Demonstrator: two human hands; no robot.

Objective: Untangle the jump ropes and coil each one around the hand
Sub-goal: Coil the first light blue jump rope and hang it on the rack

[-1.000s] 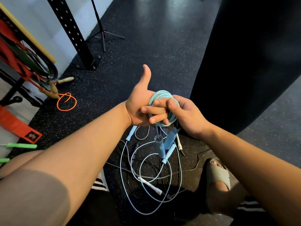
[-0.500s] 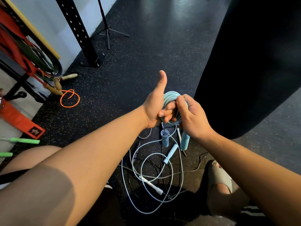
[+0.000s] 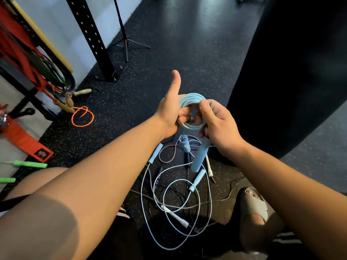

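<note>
While both hands meet above the floor, the left hand [image 3: 170, 111] carries a blue rope [image 3: 191, 99] wound in a tight coil round its curled fingers [image 3: 185, 112], with the thumb pointing straight up, clear of the coil. The right hand [image 3: 217, 124] grips the coil from the opposite side: its thumb presses on the upper strands and its fingers curl under the lower ones, where one blue handle [image 3: 200, 156] juts downward out of the grip. The second handle [image 3: 185, 144] hangs on a short length of rope just below the coil, beside the first. On the speckled black floor [image 3: 187, 53] beneath the hands lies a loose tangle of ropes [image 3: 169, 194], pale blue, white and dark, their loops crossing one another. An orange rope [image 3: 82, 116] lies well apart to the left, near a black rack post [image 3: 93, 38]; two green handles [image 3: 30, 164] show at the left edge. A black punching bag [image 3: 291, 72] fills the right side, and a sandalled foot [image 3: 255, 209] stands beside the tangle.
</note>
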